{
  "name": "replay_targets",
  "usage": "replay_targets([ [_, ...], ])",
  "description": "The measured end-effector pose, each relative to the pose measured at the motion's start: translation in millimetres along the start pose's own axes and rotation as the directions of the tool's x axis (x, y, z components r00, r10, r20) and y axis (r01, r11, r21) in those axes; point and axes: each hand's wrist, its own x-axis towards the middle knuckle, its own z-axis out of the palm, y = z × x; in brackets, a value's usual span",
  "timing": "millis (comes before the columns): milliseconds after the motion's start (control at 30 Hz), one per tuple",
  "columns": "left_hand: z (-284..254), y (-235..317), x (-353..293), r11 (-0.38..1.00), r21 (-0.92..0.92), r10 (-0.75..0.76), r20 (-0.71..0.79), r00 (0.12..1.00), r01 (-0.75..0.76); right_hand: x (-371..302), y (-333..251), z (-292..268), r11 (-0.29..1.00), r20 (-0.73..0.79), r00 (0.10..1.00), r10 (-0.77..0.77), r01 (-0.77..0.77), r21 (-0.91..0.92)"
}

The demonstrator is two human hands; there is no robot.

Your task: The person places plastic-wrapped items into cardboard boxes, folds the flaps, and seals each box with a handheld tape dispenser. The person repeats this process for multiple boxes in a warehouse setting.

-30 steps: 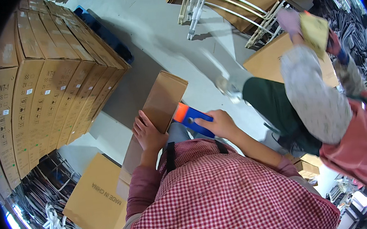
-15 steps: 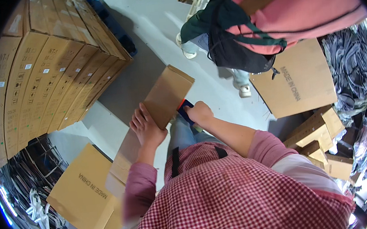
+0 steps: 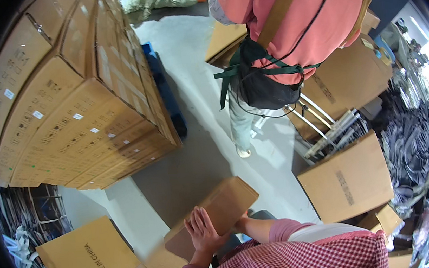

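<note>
Tall cartons (image 3: 75,106) stand at left, their outer end cut off by the dark rim; below them a printed cardboard sheet (image 3: 71,259) is cropped by the lower edge. A blue pallet (image 3: 165,92) shows only as a strip beside the cartons. The left hand (image 3: 204,232) lies on the face of a long brown box (image 3: 230,205), its grip apart; the box sits low over the floor (image 3: 181,163), its support unclear. The right hand (image 3: 241,223) is mostly hidden behind the box's right end, so I cannot tell its grip. A co-worker (image 3: 291,16) stands beyond, head out of view.
</note>
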Motion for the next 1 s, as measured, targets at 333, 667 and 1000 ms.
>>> replay_targets([
  [333,3.5,94.2,85.1,0.999,-0.016,-0.033,-0.089,0.996,0.032,73.6,-162.7,-122.5,0.543,0.009,0.924,-0.381,0.232,-0.807],
  [667,21.0,144.1,51.4,0.991,-0.121,0.042,-0.118,0.992,-0.056,14.8,-352.8,-119.8,0.182,0.788,0.562,-0.252,0.827,-0.532],
  [1000,40.2,120.5,109.6,-0.346,-0.922,-0.772,0.175,0.611,-0.173,-40.7,-331.0,-76.8,0.065,0.944,0.303,0.132,0.947,-0.313],
])
